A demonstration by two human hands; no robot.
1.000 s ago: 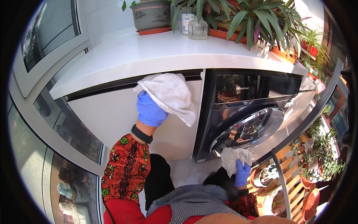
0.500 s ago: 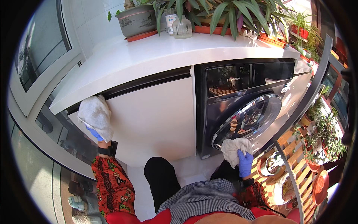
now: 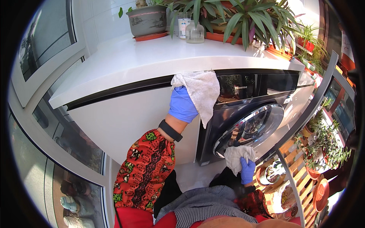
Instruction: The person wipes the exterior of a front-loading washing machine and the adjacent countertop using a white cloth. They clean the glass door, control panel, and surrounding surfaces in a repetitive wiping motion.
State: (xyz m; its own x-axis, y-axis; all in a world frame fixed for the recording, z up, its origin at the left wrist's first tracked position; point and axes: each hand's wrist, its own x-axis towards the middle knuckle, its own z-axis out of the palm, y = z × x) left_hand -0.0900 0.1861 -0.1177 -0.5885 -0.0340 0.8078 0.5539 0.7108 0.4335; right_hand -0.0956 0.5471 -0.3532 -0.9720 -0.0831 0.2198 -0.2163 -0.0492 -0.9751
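My left hand (image 3: 183, 104), in a blue glove, presses a greyish-white cloth (image 3: 203, 89) against the front edge of the white countertop (image 3: 125, 57). The cloth covers the right end of the cabinet's dark top groove and drapes over the upper left corner of the dark washing machine (image 3: 213, 125). My fingers are mostly hidden by the cloth. Lower right, by the round washer door (image 3: 251, 129), my gloved right hand (image 3: 248, 170) grips a second whitish cloth (image 3: 238, 155), bunched above my knee.
On the countertop's back stand a grey plant pot (image 3: 148, 22), a clear glass bottle (image 3: 195, 34) and long-leaved plants (image 3: 243, 22). To the right, a dark metal frame (image 3: 323, 91) borders a slatted wooden rack (image 3: 300, 167) with pots. Glass panels flank the left side.
My left hand has slid the cloth rightward along the counter's front edge, from the cabinet's left end to the washer. My right hand has barely moved and still grips its cloth.
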